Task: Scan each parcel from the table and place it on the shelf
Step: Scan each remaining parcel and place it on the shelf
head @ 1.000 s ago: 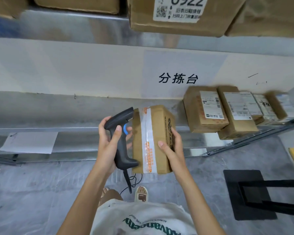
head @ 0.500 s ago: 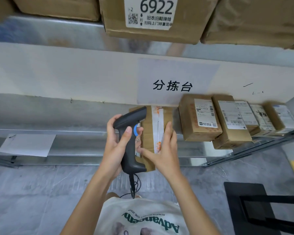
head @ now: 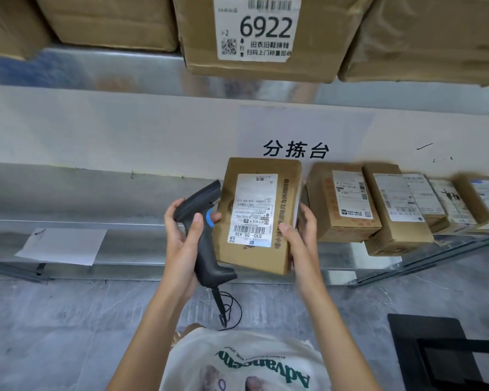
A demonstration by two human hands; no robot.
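A brown cardboard parcel (head: 256,258) with a white shipping label facing me is held upright in front of the low metal shelf (head: 141,258). My right hand (head: 301,235) grips its right edge, thumb on the front. My left hand (head: 181,235) grips a black barcode scanner (head: 202,238) with a blue trigger, right beside the parcel's left edge, its head pointing up and right.
Several labelled parcels (head: 342,201) stand in a row on the shelf to the right. A sheet of paper (head: 62,245) lies on the shelf at left. Large boxes, one marked 6922 (head: 266,38), sit on the upper shelf. A black frame (head: 446,354) stands on the floor at lower right.
The parcel has been turned from its taped side to its label side and raised a little. My right hand shifted from the front to the right edge. The scanner stayed beside it.
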